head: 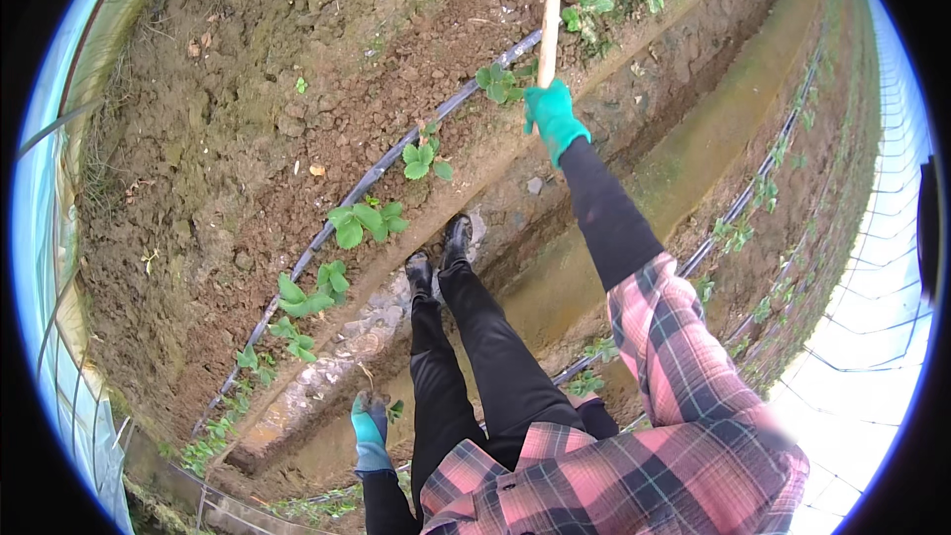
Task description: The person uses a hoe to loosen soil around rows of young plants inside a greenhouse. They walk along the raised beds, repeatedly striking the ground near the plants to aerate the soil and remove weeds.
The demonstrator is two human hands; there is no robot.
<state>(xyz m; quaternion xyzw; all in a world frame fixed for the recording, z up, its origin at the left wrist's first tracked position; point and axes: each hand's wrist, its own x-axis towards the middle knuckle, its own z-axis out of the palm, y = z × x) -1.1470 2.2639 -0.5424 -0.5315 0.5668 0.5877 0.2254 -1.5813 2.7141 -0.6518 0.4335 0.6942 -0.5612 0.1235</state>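
Observation:
My right hand (551,117), in a green glove, is closed around a pale wooden tool handle (550,30). The handle's far end reaches the soil beside the drip hose, where any tool head is too blurred to make out. My left hand (370,427), in a teal and grey glove, hangs low beside my left leg. It holds a small strawberry seedling (396,410); a leaf shows on one side of the fingers and a thin brown strand above them. A strawberry plant (499,83) grows just left of my right hand.
A black drip hose (386,160) runs along the raised soil bed (245,126), with strawberry plants (364,223) beside it. My boots (438,249) stand in the muddy furrow (520,215) below its edge. More planted rows (743,215) lie right; plastic sheeting (56,186) borders the left.

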